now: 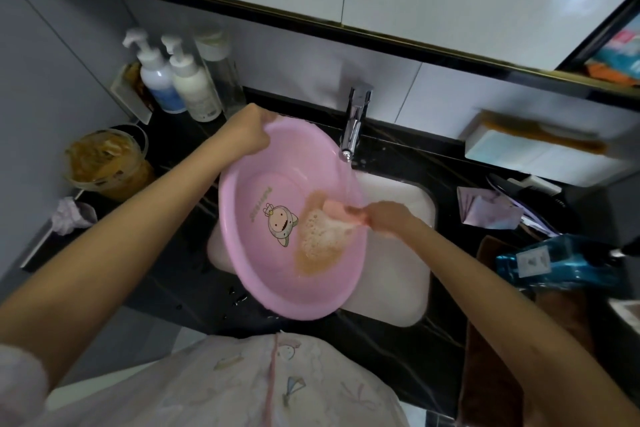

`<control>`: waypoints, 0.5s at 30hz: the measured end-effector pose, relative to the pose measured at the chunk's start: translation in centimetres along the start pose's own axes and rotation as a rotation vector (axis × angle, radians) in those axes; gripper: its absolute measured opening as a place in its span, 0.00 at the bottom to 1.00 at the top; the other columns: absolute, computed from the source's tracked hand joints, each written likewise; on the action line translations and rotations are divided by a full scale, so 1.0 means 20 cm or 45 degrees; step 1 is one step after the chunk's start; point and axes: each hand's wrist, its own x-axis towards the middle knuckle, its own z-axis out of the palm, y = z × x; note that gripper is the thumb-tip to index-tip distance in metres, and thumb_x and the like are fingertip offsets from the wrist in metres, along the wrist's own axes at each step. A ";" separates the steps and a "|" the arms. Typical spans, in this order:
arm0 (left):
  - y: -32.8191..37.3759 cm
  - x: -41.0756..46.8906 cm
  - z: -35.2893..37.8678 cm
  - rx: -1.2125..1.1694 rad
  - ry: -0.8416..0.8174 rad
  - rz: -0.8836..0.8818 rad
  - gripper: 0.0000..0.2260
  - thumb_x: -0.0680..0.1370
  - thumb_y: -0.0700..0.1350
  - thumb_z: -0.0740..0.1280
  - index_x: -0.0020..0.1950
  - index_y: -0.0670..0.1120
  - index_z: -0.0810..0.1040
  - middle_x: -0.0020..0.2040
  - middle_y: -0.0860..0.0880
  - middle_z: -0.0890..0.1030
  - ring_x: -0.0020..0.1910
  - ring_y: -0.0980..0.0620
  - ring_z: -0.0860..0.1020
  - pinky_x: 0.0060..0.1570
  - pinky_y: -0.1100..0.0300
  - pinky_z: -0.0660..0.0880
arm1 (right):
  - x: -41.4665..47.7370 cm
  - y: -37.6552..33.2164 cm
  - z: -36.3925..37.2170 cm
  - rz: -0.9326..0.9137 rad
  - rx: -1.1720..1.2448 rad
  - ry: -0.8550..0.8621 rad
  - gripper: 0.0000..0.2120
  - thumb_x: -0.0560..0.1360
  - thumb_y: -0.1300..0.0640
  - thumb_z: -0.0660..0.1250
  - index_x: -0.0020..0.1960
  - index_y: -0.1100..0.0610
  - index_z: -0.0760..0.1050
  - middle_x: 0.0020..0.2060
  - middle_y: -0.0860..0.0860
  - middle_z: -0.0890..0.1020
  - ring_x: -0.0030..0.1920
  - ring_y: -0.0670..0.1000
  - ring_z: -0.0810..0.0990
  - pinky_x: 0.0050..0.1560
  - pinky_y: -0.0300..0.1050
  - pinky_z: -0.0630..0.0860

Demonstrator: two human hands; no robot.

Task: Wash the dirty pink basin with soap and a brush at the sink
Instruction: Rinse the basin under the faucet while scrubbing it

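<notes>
I am scrubbing the basin (263,184), tilting it under the tap (355,121): left hand (247,135) curling fingers round its rim, right hand (388,218) pinching the brush (341,213) in brown suds (322,239). Next, I judge: scrubbing the remaining wall.

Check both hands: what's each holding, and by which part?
Left hand grips the pink basin by its far rim. Right hand holds a pink scrubber by one end, inside the basin.
</notes>
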 end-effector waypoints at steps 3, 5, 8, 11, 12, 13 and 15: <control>0.02 0.04 0.00 0.025 -0.076 0.007 0.24 0.71 0.29 0.58 0.63 0.45 0.78 0.52 0.43 0.81 0.49 0.47 0.78 0.44 0.59 0.71 | -0.04 -0.02 0.07 -0.063 0.329 -0.246 0.21 0.81 0.55 0.56 0.73 0.46 0.63 0.71 0.52 0.68 0.69 0.55 0.69 0.63 0.43 0.66; 0.03 0.07 0.00 0.050 -0.107 -0.007 0.24 0.70 0.29 0.58 0.62 0.45 0.78 0.52 0.43 0.81 0.51 0.45 0.79 0.47 0.58 0.74 | -0.04 -0.02 0.06 -0.116 0.406 -0.320 0.23 0.80 0.61 0.58 0.72 0.46 0.65 0.72 0.52 0.66 0.69 0.55 0.68 0.65 0.42 0.65; 0.07 0.09 0.00 0.092 -0.170 -0.048 0.26 0.69 0.29 0.58 0.62 0.46 0.78 0.50 0.43 0.82 0.48 0.44 0.79 0.44 0.57 0.76 | -0.01 -0.01 -0.01 -0.144 0.192 -0.195 0.23 0.81 0.60 0.56 0.72 0.41 0.64 0.72 0.49 0.67 0.68 0.54 0.69 0.65 0.43 0.65; 0.11 0.12 -0.01 0.175 -0.231 -0.064 0.27 0.67 0.28 0.57 0.63 0.45 0.78 0.50 0.43 0.81 0.46 0.43 0.79 0.41 0.56 0.76 | 0.04 -0.01 -0.11 -0.103 0.073 0.088 0.21 0.80 0.55 0.57 0.71 0.41 0.66 0.66 0.49 0.75 0.64 0.53 0.74 0.58 0.41 0.71; 0.13 0.12 -0.02 0.211 -0.258 -0.063 0.28 0.67 0.28 0.57 0.64 0.45 0.77 0.51 0.43 0.81 0.47 0.43 0.79 0.41 0.57 0.76 | 0.06 0.00 -0.13 -0.100 0.086 0.164 0.19 0.79 0.53 0.59 0.69 0.44 0.69 0.63 0.51 0.77 0.62 0.54 0.76 0.52 0.38 0.73; 0.15 0.13 -0.02 0.250 -0.287 -0.060 0.29 0.67 0.28 0.58 0.65 0.45 0.76 0.52 0.42 0.80 0.48 0.42 0.79 0.42 0.56 0.76 | 0.06 0.00 -0.15 -0.070 0.130 0.236 0.17 0.78 0.52 0.60 0.67 0.47 0.72 0.59 0.53 0.79 0.59 0.54 0.77 0.45 0.35 0.73; 0.20 0.14 -0.02 0.349 -0.356 -0.046 0.29 0.67 0.28 0.60 0.67 0.44 0.74 0.55 0.41 0.79 0.50 0.41 0.78 0.43 0.56 0.75 | 0.07 0.00 -0.19 -0.037 0.142 0.328 0.19 0.80 0.53 0.59 0.70 0.41 0.67 0.54 0.54 0.80 0.53 0.54 0.80 0.44 0.38 0.74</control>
